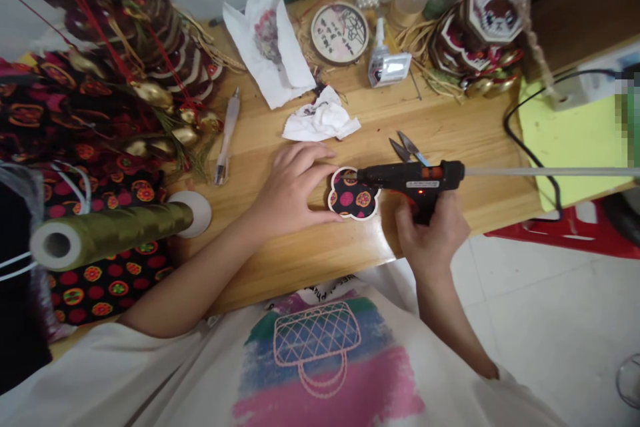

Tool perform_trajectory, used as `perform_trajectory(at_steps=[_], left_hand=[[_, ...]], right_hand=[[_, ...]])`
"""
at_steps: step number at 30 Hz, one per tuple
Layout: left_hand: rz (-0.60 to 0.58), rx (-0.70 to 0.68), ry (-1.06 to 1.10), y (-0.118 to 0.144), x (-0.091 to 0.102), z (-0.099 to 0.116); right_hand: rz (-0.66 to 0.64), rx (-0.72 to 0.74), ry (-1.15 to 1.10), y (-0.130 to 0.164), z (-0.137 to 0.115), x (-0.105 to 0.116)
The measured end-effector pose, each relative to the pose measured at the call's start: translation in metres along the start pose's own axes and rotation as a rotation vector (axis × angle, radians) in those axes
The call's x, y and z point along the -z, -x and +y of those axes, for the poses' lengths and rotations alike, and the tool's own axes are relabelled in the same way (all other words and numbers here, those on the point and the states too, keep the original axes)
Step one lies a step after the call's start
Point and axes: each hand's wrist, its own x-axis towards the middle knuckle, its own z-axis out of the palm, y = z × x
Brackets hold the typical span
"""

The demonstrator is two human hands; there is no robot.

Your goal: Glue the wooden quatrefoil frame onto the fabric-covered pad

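My right hand is wrapped round the grip of a black hot glue gun, whose small light glows orange-red. A long translucent glue stick sticks out of its back end. The gun's nozzle points left, over the upper part of a flower-shaped piece with a pale rim and dark patterned fabric inside. Thumb and fingers of my left hand hold that piece by its left edge on the wooden table. Whether the nozzle touches the fabric, I cannot tell. Small thread snips lie just behind the gun.
Crumpled white tissue, a pen, a round lettered disc and a glue bottle lie farther back. At left are a green ribbon roll and patterned fabric. A black cable crosses yellow paper at right.
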Motion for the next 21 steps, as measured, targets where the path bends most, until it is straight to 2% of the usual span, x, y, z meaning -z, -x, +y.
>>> perform_trajectory(at_steps=[9,15,21], left_hand=[[-0.018,0.034,0.013,-0.0001,0.0004,0.001],[-0.018,0.029,0.019,0.0002,0.0002,0.0006],[-0.01,0.011,0.009,0.0002,0.0004,0.0011]], right_hand=[[-0.061,-0.042,-0.026,-0.0006,-0.0003,0.0013],[-0.04,-0.058,-0.02,-0.0003,-0.0006,0.0008],[0.013,0.028,-0.006,0.0004,0.0,0.0005]])
